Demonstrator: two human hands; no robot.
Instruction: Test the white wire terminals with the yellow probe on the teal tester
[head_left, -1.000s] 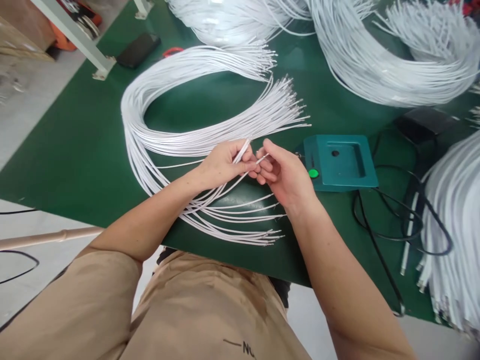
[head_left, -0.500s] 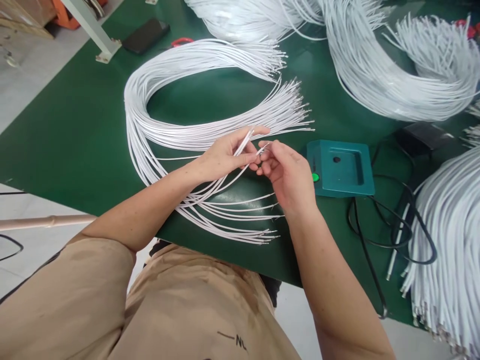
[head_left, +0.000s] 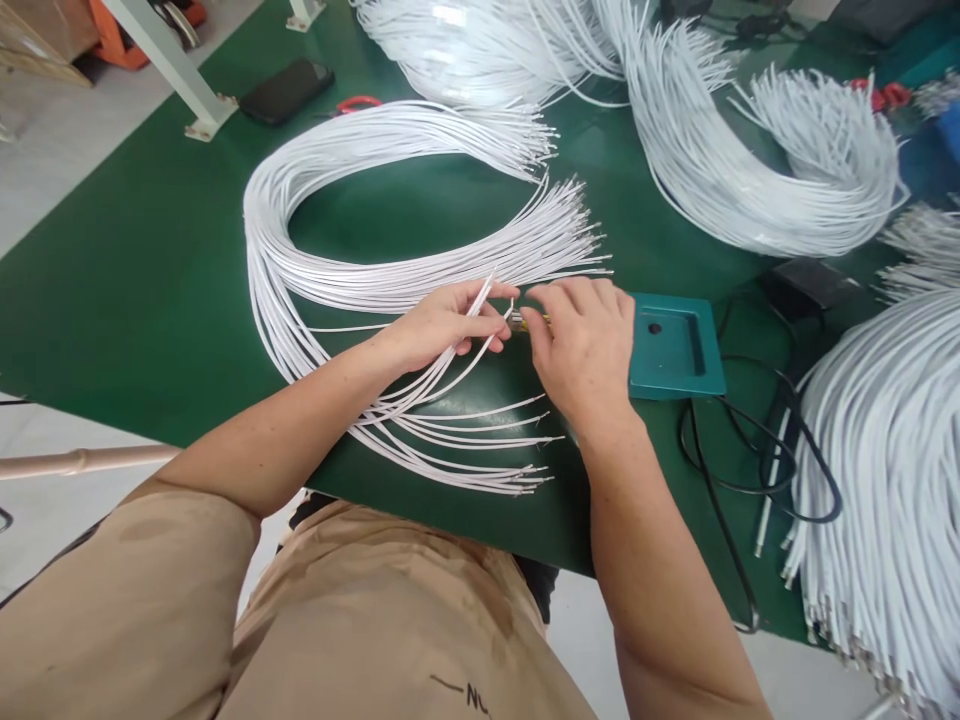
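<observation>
My left hand [head_left: 457, 322] is closed around several thin white wires [head_left: 448, 362], whose ends stick up past the fingers. One wire end [head_left: 511, 306] stands apart, close to the right hand. My right hand [head_left: 581, 335], palm down, grips a small yellow-and-metal tool [head_left: 517, 320]; most of it is hidden by the fingers, so its exact kind is unclear. Its metal end reaches the left fingertips. Beyond the left hand, a looped bundle of white wires [head_left: 262, 220] lies on the green table [head_left: 150, 280]. Loose wires with metal-tipped ends [head_left: 465, 470] fan out below the hands.
A teal device with a shallow recess [head_left: 679, 345] sits right of my right hand, near a black cable [head_left: 705, 520]. More white wire bundles lie at the right [head_left: 892, 450] and back [head_left: 750, 190]. A black phone [head_left: 287, 90] and red-handled tool [head_left: 358, 103] are at the back left.
My right hand has turned palm down and shifted slightly right; the yellow-and-metal tool now shows in it. My left hand keeps its hold on the wires. The camera view has shifted slightly.
</observation>
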